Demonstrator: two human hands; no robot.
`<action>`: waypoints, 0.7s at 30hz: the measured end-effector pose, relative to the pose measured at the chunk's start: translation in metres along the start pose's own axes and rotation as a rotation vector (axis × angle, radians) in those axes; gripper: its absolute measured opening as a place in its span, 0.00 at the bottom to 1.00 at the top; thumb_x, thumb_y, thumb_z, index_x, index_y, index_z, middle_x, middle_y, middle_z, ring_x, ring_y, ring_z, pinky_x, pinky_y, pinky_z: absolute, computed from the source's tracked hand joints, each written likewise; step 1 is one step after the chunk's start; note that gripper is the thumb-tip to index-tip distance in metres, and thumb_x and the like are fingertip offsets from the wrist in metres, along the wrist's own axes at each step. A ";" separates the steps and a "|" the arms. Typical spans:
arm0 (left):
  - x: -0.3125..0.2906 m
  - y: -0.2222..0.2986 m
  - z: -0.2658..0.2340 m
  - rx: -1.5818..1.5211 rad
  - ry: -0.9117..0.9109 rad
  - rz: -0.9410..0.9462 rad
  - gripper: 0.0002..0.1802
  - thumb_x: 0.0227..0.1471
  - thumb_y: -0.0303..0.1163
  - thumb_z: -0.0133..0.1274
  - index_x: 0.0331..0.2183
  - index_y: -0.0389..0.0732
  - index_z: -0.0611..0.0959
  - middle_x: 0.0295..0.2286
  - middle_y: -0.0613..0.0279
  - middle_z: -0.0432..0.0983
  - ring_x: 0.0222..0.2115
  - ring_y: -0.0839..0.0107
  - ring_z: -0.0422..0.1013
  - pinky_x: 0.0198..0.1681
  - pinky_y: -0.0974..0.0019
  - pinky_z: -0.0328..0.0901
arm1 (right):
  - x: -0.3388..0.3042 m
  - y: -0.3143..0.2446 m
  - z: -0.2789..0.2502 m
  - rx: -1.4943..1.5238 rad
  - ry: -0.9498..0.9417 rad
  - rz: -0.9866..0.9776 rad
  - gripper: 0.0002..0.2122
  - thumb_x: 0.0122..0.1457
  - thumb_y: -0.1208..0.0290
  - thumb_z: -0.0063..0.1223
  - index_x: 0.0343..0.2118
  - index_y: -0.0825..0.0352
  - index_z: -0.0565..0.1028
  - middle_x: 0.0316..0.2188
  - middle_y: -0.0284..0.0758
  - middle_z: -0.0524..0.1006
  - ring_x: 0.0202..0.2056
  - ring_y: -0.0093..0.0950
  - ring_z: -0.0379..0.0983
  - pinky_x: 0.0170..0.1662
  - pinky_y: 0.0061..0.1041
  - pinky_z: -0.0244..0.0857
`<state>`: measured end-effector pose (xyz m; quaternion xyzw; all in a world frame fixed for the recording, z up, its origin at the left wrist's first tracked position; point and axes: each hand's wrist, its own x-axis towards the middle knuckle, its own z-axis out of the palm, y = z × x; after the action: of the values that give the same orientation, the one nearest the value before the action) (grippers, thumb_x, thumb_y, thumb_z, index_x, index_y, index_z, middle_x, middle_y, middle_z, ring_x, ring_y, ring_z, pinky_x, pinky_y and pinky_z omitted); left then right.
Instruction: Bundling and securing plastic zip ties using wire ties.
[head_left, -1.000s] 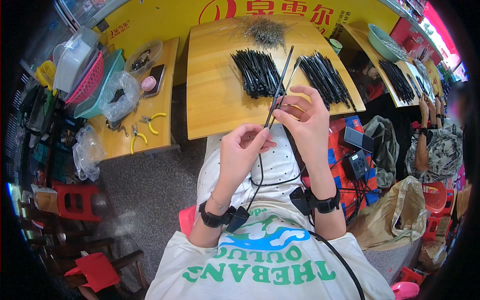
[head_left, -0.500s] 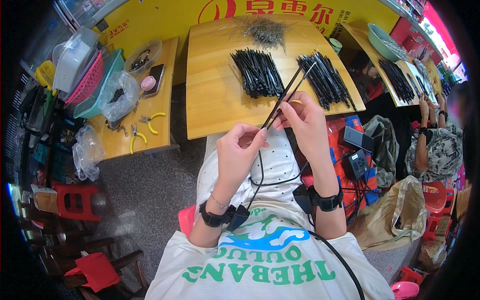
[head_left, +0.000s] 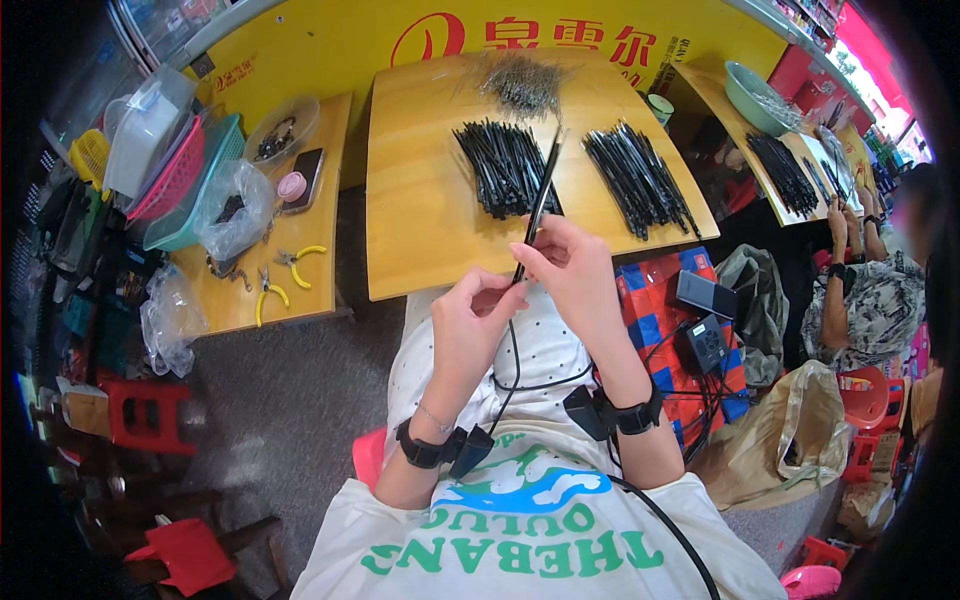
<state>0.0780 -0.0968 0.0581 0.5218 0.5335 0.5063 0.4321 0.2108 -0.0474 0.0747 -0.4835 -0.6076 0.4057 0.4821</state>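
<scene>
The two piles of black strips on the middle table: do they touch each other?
No, a bare band of the wooden tabletop shows between the left pile and the right pile.

Red lettering point(head_left: 570, 38) stands on the yellow wall panel point(head_left: 330, 60); upside-down green capital letters point(head_left: 550, 560) on the white shirt point(head_left: 345, 535).

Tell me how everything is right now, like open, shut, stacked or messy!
Left hand: pinched on the strips' lower end
Right hand: closed on them higher up
Held black strips: together, slanting; count unclear
Left black pile: lying bunched
Right black pile: lying bunched, apart from the other
Thin wires: heaped, messy
Yellow-handled pliers: lying down, handles spread
Pink basket: stacked, tilted
Tan sack: open
</scene>
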 end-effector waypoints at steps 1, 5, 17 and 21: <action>0.000 0.000 0.001 -0.002 0.001 0.004 0.09 0.50 0.27 0.58 0.31 0.30 0.78 0.27 0.57 0.79 0.28 0.76 0.76 0.33 0.75 0.69 | 0.005 0.003 -0.001 -0.002 0.001 -0.004 0.12 0.53 0.72 0.57 0.34 0.76 0.72 0.21 0.35 0.75 0.21 0.20 0.71 0.26 0.20 0.65; 0.000 0.002 -0.005 -0.022 -0.011 0.095 0.11 0.49 0.26 0.58 0.37 0.32 0.79 0.32 0.60 0.79 0.34 0.76 0.74 0.39 0.74 0.68 | 0.046 -0.011 -0.031 -0.403 0.148 -0.125 0.12 0.51 0.70 0.57 0.36 0.70 0.77 0.21 0.46 0.75 0.23 0.34 0.74 0.29 0.29 0.66; 0.035 -0.029 -0.009 -0.024 -0.030 0.076 0.14 0.49 0.24 0.55 0.41 0.34 0.76 0.37 0.58 0.74 0.37 0.73 0.73 0.42 0.70 0.67 | 0.152 0.120 -0.156 -0.962 0.415 0.097 0.11 0.47 0.68 0.59 0.30 0.72 0.79 0.27 0.51 0.76 0.35 0.46 0.74 0.40 0.39 0.67; 0.074 -0.045 0.000 0.326 0.015 0.236 0.24 0.45 0.28 0.58 0.47 0.40 0.73 0.48 0.48 0.63 0.48 0.59 0.64 0.50 0.60 0.62 | 0.153 0.097 -0.133 -0.990 0.484 0.098 0.15 0.46 0.67 0.61 0.36 0.71 0.78 0.31 0.46 0.78 0.36 0.43 0.75 0.41 0.35 0.67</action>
<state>0.0663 -0.0208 0.0188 0.6399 0.5466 0.4645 0.2756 0.3499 0.1260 0.0389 -0.7596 -0.5744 -0.0288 0.3036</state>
